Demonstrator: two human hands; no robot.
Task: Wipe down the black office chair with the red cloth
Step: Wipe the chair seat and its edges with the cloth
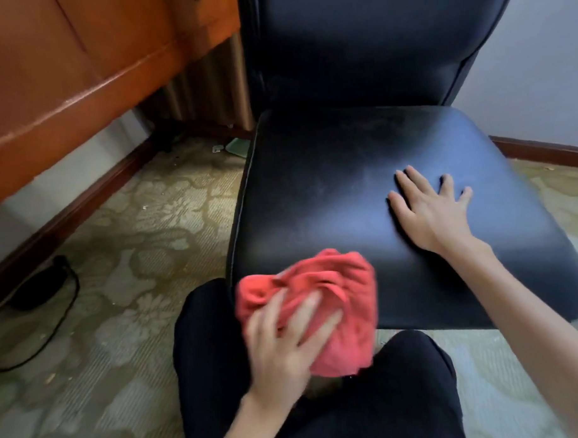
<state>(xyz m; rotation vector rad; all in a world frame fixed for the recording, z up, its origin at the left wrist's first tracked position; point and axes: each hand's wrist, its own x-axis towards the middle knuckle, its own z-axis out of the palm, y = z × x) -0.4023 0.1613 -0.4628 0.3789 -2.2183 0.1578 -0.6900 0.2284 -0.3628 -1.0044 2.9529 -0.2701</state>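
At the near-left corner of the seat cushion [362, 190] of the black office chair [367, 52], the red cloth [319, 290] is pressed down by the left hand [285, 343]. The cloth is bunched and crumpled, and it is draped over the front edge of the cushion so that part of it hangs below the rim. The left hand is laid on top of the cloth with its fingers spread and slightly bent; the fabric is held under the palm and fingers rather than enclosed in a fist. This hand is blurred in the view.

The right hand [434, 210] is laid flat on the seat cushion, toward the right side, well apart from the cloth. It is fully open, with the fingers splayed and pointing toward the backrest, and nothing is held in it. A dull, dusty sheen is seen on the middle of the cushion.

The person's knees, in black trousers [402, 395], are seen just below the chair's front edge. A patterned carpet [134, 224] is seen under the chair. To the left, a wooden cabinet [63, 79] is seen above a dark skirting board, and a black cable [39, 326] is looped on the carpet near it. A pale wall [537, 62] is seen to the right of the backrest.
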